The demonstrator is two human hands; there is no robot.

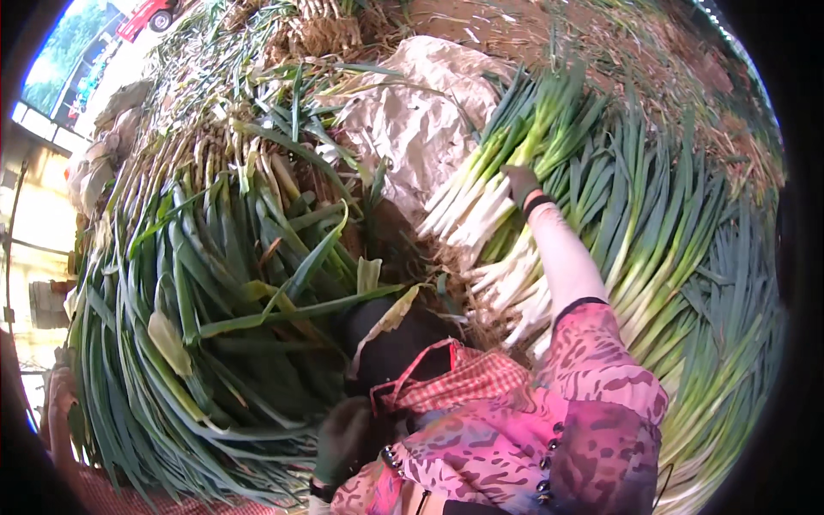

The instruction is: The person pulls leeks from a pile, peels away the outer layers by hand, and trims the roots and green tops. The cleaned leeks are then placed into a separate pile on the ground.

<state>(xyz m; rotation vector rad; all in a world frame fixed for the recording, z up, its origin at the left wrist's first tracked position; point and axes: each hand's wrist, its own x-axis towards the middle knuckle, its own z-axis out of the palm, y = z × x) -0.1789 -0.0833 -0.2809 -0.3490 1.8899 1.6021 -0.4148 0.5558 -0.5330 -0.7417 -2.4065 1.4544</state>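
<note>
My right hand point(521, 184), in a dark glove with a black band at the wrist, reaches forward onto a pile of green onions point(468, 210) with clean white stems. Its fingers are closed on the stalks where white turns to green. My left hand point(345, 436), also in a dark glove, is low and close to my body, beside a heap of untrimmed green onions point(283, 378). Its fingers are dark and blurred, so what they hold, if anything, does not show. A dry yellowish leaf point(386, 324) lies over my dark-clothed leg.
A crumpled pale sheet point(412, 112) lies ahead between the two heaps. More clean green onions point(661, 223) spread along the right. Another rooty bundle point(318, 33) stands at the far side. Loose leaves and straw litter the brown ground point(463, 19). A red vehicle point(148, 19) shows at the upper left.
</note>
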